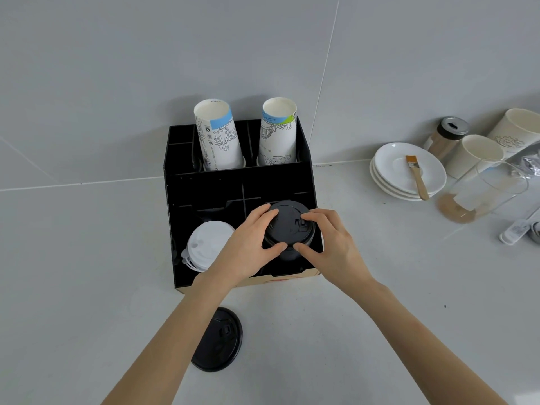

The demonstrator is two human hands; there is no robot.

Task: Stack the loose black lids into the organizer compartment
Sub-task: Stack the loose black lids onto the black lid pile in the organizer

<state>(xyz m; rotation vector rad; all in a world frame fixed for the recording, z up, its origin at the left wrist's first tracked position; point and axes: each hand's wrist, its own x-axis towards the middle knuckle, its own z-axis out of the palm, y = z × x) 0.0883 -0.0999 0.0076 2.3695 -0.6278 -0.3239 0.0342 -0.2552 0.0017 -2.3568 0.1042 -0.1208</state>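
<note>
A black organizer (181,200) stands against the wall. In its front right compartment sits a stack of black lids (287,226). My left hand (248,247) grips the stack's left side, fingers over the top and thumb at the front. On the right side my right hand (330,244) holds the same stack. One loose black lid (219,340) lies flat on the counter in front of the organizer, partly hidden by my left forearm.
White lids (204,244) fill the front left compartment. Two upside-down paper cup stacks (219,135) (277,133) stand in the back. To the right are stacked white saucers (388,159) with a brush (416,176), a glass jug (482,191), paper cups (473,153) and a shaker (447,135).
</note>
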